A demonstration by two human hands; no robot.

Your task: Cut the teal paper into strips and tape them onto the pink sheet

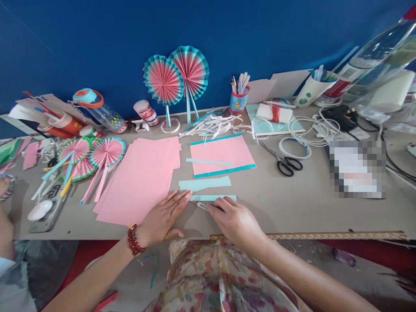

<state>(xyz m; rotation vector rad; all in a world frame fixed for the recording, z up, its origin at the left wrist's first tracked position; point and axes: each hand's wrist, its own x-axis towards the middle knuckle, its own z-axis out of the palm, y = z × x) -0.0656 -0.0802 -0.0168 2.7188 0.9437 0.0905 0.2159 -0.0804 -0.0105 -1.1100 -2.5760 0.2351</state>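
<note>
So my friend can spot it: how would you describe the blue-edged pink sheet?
Start at the blue wall and the two round paper fans before it. Beside their sticks lies a heap of thin strips; the pink sheet is just in front. Unlike the plain pink stack to its left, it has turquoise bands along its far and near edges.

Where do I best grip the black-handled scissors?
Probably grip the scissors by their handle loops, the right hand coming from the near right: they lie flat, loops toward that side, blades pointing away and left. The white ring lies just beyond the loops, so the near side looks freer.
</note>
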